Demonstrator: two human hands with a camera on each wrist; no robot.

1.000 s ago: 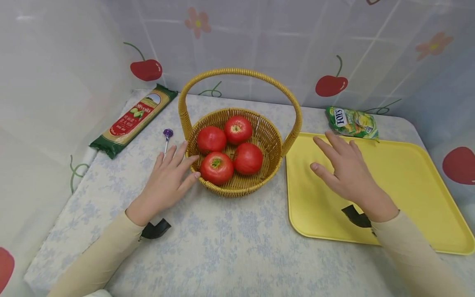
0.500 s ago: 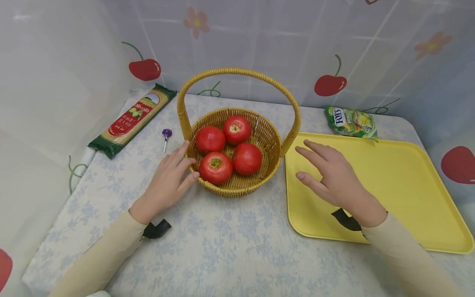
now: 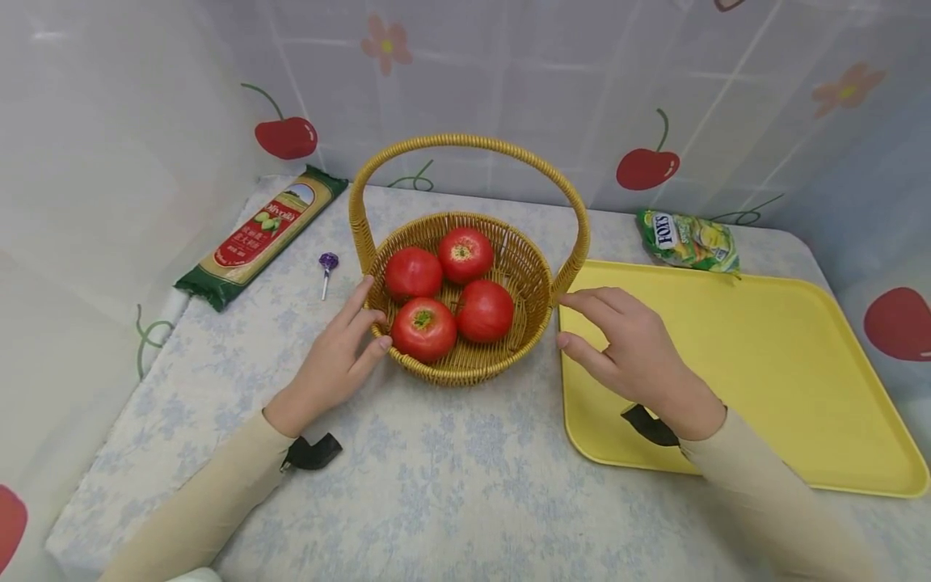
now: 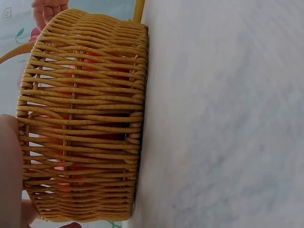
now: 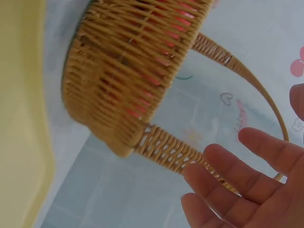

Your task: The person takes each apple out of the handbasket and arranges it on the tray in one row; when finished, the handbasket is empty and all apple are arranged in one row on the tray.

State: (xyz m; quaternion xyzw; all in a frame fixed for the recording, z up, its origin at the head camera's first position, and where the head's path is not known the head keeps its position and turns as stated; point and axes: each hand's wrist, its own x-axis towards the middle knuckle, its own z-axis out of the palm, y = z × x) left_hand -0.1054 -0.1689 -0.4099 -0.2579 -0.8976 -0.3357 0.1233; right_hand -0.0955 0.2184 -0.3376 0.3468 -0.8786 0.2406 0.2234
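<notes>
A yellow wicker basket [image 3: 465, 376] with a tall arched handle stands upright on the cloth-covered table, holding several red tomatoes [image 3: 424, 330]. At its left rim is my left hand [image 3: 323, 368], index finger and thumb touching the rim and the other fingers outside it; in the left wrist view part of this hand lies along the rim of the woven wall [image 4: 85, 128]. My right hand [image 3: 633, 347] hovers just right of the basket, above the tray's left part, fingers slightly bent and holding nothing. In the right wrist view its fingers [image 5: 228, 166] appear spread near the handle's base.
A yellow tray [image 3: 793, 364] lies on the right. Behind it is a green Fox's candy bag [image 3: 691, 240]. To the left are a purple lollipop [image 3: 329, 262] and an Olivoilà pasta pack [image 3: 265, 234]. A cherry-patterned curtain [image 3: 502, 81] rises at the back.
My right hand has moved left from over the tray to beside the basket's right rim. My left hand has shifted slightly at the left rim. The basket and tomatoes have not moved.
</notes>
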